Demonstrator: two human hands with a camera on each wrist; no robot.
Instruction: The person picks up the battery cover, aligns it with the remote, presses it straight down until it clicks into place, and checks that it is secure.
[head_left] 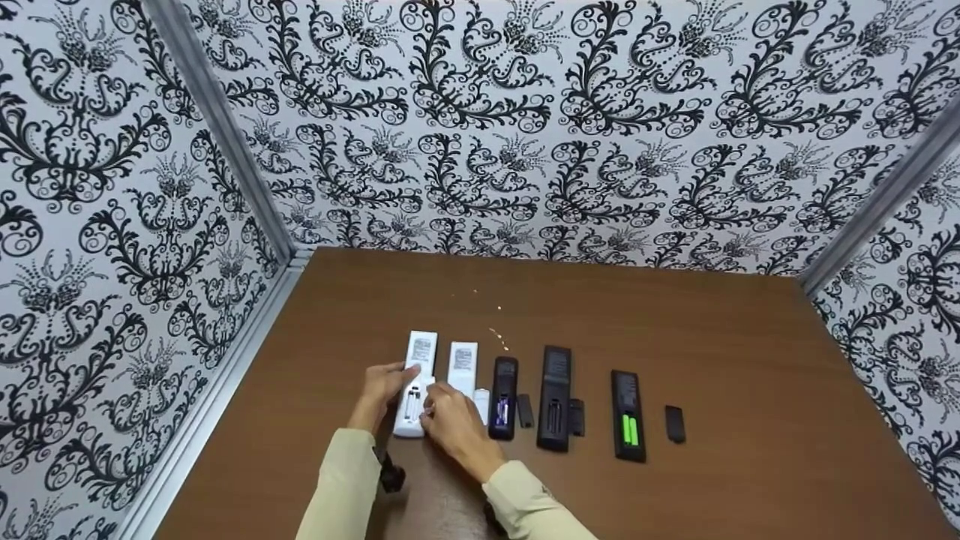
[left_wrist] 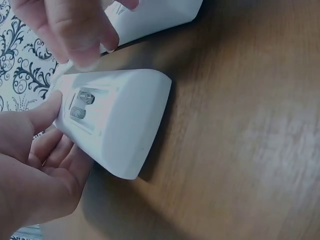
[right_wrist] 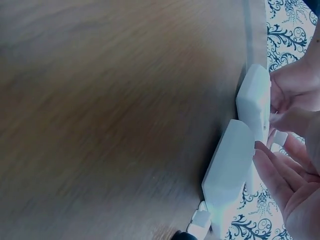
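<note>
A white remote control [head_left: 409, 427] lies back side up on the table, its battery compartment [left_wrist: 82, 106] uncovered with two dark metallic ends showing inside. My left hand [head_left: 381, 386] grips this remote along its left edge, thumb on top and fingers curled against the side. Over the remote's right side, my right hand [head_left: 456, 420] pinches a small white battery cover [right_wrist: 279, 138] between thumb and fingers. A second white remote [head_left: 463, 364] lies just right of the first, partly behind my right hand. Another white cover [head_left: 482, 405] rests next to it.
Rightward stand a slim black remote [head_left: 505, 375] with purple batteries, a larger black remote [head_left: 555, 375], and a black remote [head_left: 626, 390] with green batteries. Black covers [head_left: 526, 411] [head_left: 577, 417] [head_left: 675, 424] lie beside them. Patterned walls enclose the brown table [head_left: 750, 360].
</note>
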